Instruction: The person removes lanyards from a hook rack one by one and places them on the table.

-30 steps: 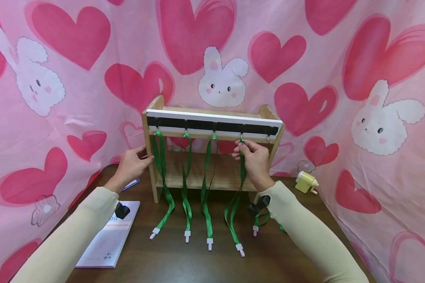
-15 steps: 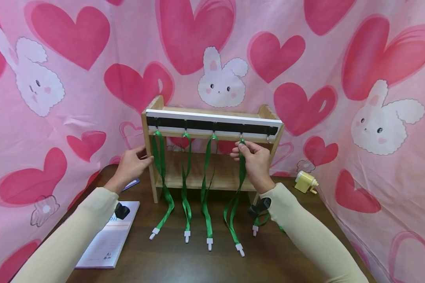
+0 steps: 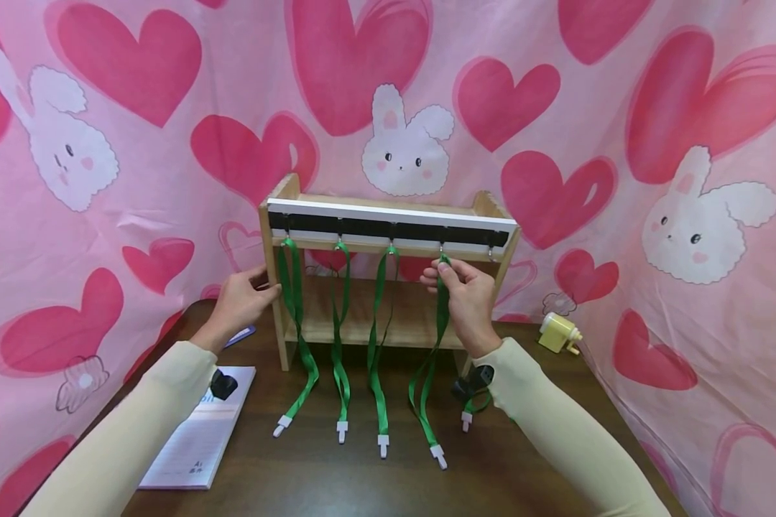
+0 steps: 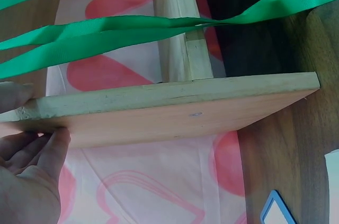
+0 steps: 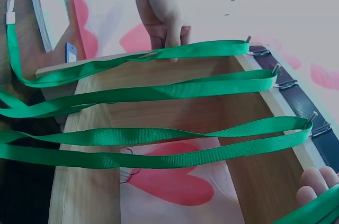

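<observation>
A small wooden shelf (image 3: 289,188) carries a white rail with a black strip and metal hooks. My left hand (image 3: 238,303) grips the shelf's left side panel (image 4: 159,97), thumb on the front edge and fingers on the outer face. With my right hand (image 3: 470,296) I pinch a green lanyard (image 3: 442,316) just below the fourth hook, where its loop hangs. To its left hang three more green lanyards, the leftmost (image 3: 295,301), the second (image 3: 338,359) and the third (image 3: 375,352), their white clips on the table. The rightmost hook (image 3: 491,251) bears nothing.
Another green lanyard's white clip (image 3: 467,421) lies on the brown table (image 3: 336,481), the rest partly hidden by my right wrist. A notebook (image 3: 197,441) and a blue-edged item (image 3: 240,336) lie at left. A yellow pencil sharpener (image 3: 558,332) stands at right.
Both hands keep their places and grips. My right forearm has dropped very slightly, and a bit of green strap formerly visible beside that sleeve is now hidden.
</observation>
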Demonstrator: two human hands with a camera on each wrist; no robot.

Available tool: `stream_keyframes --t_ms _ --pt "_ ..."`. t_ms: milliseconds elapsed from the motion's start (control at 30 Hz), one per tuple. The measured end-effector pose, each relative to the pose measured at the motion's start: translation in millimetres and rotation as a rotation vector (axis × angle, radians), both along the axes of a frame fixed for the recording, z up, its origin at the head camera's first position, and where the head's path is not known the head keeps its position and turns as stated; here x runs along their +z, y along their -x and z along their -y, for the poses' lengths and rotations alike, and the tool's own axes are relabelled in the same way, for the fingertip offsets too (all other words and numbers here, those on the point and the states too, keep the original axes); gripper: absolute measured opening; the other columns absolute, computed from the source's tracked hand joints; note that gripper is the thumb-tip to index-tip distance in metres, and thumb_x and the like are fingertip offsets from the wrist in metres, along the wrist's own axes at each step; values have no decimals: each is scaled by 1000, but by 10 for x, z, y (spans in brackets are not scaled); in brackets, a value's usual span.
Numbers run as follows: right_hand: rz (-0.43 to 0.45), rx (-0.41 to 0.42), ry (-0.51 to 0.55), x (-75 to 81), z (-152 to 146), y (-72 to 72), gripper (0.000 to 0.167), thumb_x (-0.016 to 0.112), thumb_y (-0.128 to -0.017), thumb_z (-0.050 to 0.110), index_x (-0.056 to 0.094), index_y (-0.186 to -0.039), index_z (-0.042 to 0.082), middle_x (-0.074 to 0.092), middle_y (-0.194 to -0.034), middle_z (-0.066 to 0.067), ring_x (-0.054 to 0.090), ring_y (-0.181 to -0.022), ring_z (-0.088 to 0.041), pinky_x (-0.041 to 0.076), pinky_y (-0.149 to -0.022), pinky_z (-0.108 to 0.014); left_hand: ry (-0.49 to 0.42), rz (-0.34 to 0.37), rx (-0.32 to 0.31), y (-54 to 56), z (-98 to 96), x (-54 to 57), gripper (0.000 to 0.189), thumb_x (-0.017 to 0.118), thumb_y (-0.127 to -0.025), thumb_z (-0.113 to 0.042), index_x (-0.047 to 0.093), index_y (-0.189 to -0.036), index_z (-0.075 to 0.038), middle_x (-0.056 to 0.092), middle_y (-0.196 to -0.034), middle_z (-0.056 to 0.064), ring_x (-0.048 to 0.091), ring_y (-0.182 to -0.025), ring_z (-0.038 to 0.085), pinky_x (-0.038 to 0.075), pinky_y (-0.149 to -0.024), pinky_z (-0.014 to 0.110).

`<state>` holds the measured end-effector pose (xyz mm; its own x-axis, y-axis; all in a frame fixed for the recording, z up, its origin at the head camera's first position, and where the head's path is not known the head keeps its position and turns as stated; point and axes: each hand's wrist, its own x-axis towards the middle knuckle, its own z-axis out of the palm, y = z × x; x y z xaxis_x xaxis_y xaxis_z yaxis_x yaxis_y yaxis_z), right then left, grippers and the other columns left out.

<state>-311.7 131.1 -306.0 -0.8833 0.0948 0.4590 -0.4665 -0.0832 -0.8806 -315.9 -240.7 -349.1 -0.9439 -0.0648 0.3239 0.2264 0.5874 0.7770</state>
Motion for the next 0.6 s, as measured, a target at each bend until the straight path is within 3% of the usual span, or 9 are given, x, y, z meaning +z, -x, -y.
stream_keyframes --t_ms 300,600 --pt "-19 16 13 -74 -38 -2 27 64 -99 18 71 -112 -5 80 -92 -2 79 -84 -16 62 -88 -43 10 1 17 6 14 12 56 64 -98 -20 48 -150 -4 62 -139 25 66 -121 42 58 -94 52" --pt "-59 -21 -10 -338 -180 59 21 63 -100 11 71 -107 -7 79 -90 0 78 -83 -13 64 -84 -30 -4 1 8 9 -2 7 57 64 -98 -20 47 -150 -3 61 -140 26 66 -122 42 58 -94 51"
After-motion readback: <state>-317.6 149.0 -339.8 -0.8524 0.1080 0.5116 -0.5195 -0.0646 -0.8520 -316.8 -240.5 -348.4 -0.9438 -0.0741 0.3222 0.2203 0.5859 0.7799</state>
